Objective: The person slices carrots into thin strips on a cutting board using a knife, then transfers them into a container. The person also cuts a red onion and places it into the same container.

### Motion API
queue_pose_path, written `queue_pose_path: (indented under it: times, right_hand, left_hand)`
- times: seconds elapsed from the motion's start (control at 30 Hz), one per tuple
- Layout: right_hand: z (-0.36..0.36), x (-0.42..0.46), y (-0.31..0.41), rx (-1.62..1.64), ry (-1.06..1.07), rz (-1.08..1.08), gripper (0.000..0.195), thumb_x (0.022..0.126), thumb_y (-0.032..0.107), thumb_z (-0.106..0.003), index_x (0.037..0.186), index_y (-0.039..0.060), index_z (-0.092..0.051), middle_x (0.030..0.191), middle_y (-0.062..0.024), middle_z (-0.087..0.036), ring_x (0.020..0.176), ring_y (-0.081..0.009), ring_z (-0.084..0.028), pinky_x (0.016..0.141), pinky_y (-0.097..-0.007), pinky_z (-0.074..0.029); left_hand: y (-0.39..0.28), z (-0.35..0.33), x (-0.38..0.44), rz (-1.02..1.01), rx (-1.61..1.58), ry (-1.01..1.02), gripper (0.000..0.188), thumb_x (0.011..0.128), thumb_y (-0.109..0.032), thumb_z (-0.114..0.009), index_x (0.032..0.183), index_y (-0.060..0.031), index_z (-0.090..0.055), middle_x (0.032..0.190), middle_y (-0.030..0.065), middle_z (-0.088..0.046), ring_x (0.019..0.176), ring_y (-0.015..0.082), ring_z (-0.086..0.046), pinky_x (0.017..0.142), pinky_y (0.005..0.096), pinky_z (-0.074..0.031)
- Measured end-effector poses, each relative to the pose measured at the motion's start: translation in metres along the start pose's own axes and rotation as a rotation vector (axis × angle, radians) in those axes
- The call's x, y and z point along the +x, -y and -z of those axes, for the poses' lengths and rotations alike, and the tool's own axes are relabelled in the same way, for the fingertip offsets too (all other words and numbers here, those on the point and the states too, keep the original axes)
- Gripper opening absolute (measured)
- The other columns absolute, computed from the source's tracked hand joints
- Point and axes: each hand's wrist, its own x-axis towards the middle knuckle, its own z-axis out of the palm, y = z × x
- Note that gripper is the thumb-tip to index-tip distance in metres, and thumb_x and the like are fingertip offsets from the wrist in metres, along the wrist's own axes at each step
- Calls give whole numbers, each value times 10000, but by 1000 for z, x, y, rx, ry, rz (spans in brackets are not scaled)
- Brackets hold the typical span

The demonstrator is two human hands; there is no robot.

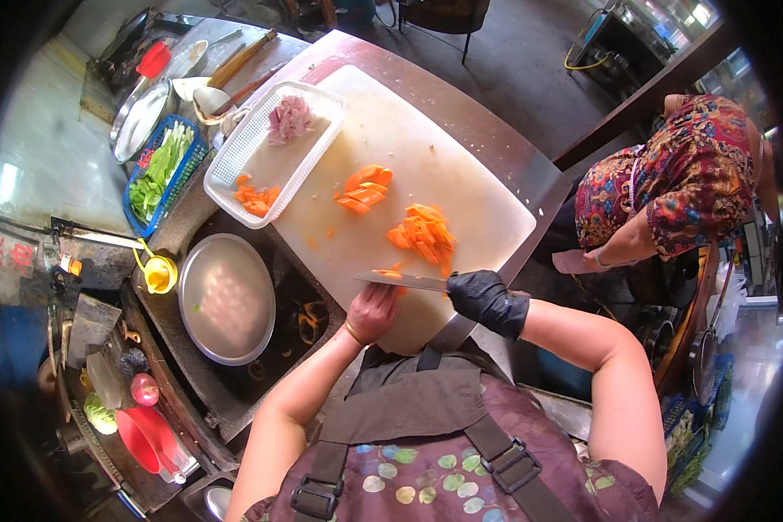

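My right hand, in a black glove, is closed round the handle of a kitchen knife. The blade points left over the near part of a white cutting board. Bare, my left hand has its fingertips beside the blade at some carrot pieces; whether it grips one is hidden. Just beyond the knife lies a pile of cut carrot strips, and farther up are thicker carrot slices. A white plastic basket rests on the board's left edge, with sliced pinkish meat and carrot slices inside.
Left of the board, a large round metal lid or pan sits on the stove. Beyond it are a blue basket of greens and a yellow strainer. A red container stands at lower left. Another person bends at the right.
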Motion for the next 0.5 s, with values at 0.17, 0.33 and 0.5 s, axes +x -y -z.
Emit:
queue_pose_path:
  times: [0.17, 0.33, 0.5]
  right_hand:
    - [25, -4, -1, 111, 48, 40, 133, 716, 159, -542, 648, 55, -590, 523, -144, -562, 436, -284, -576, 364, -404, -420]
    - [4, 3, -3, 9, 66, 26, 150, 713, 190, -555, 636, 71, -604, 531, -134, -570, 443, -281, -581, 365, -410, -424]
    - [15, -12, -3, -19, 92, -6, 143, 702, 176, -539, 612, 84, -603, 527, -136, -566, 439, -282, -577, 365, -407, -423]
  left_hand:
    - [2, -3, -8, -26, 56, 24, 337, 749, -110, -566, 1034, 67, -584, 1069, 176, -571, 1015, 298, -541, 939, 383, -416]
    - [-1, -2, -4, -11, 64, -27, 319, 745, -114, -571, 1014, 55, -595, 1040, 154, -583, 989, 281, -552, 918, 371, -430]
    - [-3, -6, -9, 15, 34, -27, 326, 738, -118, -565, 1012, 57, -596, 1034, 154, -586, 976, 286, -557, 895, 364, -444]
